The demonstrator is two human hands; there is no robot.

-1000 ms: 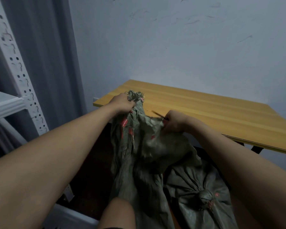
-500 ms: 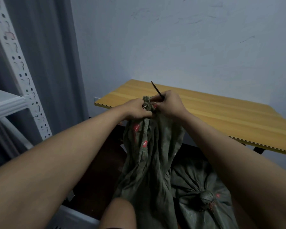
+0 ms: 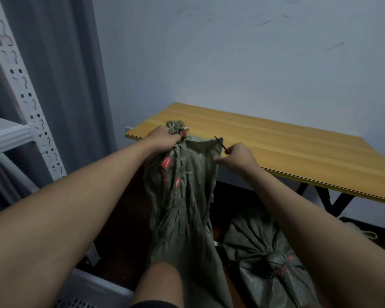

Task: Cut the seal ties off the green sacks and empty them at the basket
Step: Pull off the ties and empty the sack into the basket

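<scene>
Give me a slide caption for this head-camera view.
Left hand grips green sack neck; right hand holds a blade.

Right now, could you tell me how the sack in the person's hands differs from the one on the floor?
The held sack hangs upright, gripped at its neck by the left hand; the floor sack lies untouched. The held sack's mouth is partly spread; the floor sack's is knotted shut. Both are green.

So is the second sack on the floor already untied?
No, the second sack on the floor is gathered into a tight knot at its top, with the red tie wrapped around it.
</scene>
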